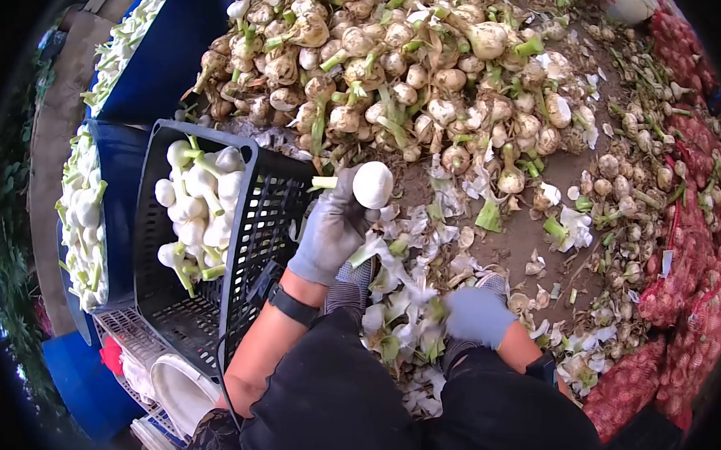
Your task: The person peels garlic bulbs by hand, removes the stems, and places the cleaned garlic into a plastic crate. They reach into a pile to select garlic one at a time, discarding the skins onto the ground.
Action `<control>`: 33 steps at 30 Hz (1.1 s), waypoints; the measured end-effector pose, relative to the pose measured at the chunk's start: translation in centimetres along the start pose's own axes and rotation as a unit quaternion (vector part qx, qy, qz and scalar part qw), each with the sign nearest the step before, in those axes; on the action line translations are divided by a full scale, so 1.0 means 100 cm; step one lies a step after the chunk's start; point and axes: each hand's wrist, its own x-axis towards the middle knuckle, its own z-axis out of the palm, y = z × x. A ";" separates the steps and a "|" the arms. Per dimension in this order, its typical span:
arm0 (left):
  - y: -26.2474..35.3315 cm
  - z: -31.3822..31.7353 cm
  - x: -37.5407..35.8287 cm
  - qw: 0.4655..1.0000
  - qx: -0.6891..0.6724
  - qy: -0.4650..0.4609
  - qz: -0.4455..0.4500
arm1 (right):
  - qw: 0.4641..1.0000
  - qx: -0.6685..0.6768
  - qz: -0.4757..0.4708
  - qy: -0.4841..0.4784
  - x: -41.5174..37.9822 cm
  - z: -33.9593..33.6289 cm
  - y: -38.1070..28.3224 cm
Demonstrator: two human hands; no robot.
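View: head camera.
Left hand [333, 228], in a grey glove: fingers closed around a clean white garlic bulb [373, 185], held upright of the lap, its cut green stem pointing left, beside the crate's near right wall.
Right hand [480, 317], in a grey glove: low over the loose papery white skins [406, 297]; blurred, so I cannot tell how far it is open or whether it grips anything.
Black slatted plastic crate [276, 208]: left, tilted, with white trimmed bulbs [194, 208] inside.
Large blue plastic tubs [129, 205]: far left, filled with white stemmed bulbs.
Heap of soil-stained garlic bulbs [385, 63]: far centre.
Red mesh sacks [684, 266]: right, beside small loose bulbs [623, 198].
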 end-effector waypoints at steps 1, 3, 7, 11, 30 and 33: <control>-0.001 0.002 -0.003 0.999 -0.005 -0.046 -0.009 | 0.996 0.009 0.045 0.079 0.004 -0.002 0.010; 0.010 0.035 -0.023 0.981 0.160 0.012 0.112 | 0.991 0.006 0.030 0.132 0.010 -0.014 0.019; 0.083 0.067 -0.086 0.736 0.508 0.146 0.422 | 0.983 0.049 -0.023 0.176 0.012 -0.036 0.024; 0.096 0.099 -0.121 0.594 0.549 0.230 0.541 | 0.868 -0.060 0.045 0.491 0.063 -0.090 0.026; -0.020 0.058 -0.007 0.718 0.674 -0.085 0.154 | 0.714 0.635 -0.112 0.272 0.039 -0.063 -0.007; -0.024 0.046 -0.009 0.903 0.422 -0.076 0.037 | 0.729 0.638 -0.099 0.229 0.034 -0.065 -0.014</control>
